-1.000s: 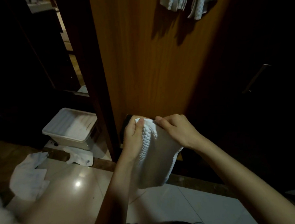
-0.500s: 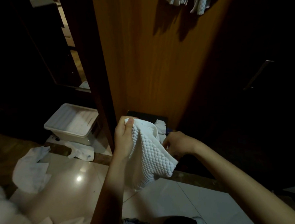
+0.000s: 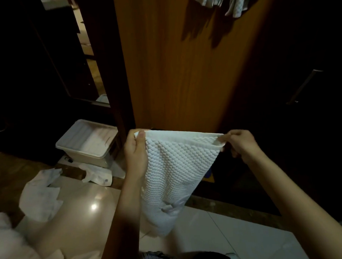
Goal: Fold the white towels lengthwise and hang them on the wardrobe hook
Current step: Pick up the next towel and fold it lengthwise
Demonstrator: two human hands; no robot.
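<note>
A white textured towel hangs stretched between my two hands in front of the brown wardrobe panel. My left hand grips its top left corner with the thumb on the front. My right hand pinches the top right corner. The towel's lower end droops toward the floor. At the top of the panel, several white towels hang; the hook itself is out of view.
A white lidded plastic bin stands on the floor at left beside the panel. Loose white cloths lie on the glossy tiled floor, and more white fabric fills the bottom left. A dark wardrobe door with a metal handle is at right.
My hands have moved apart, the right one sliding to the right along the top edge. The towel, bunched between them before, is now spread wide.
</note>
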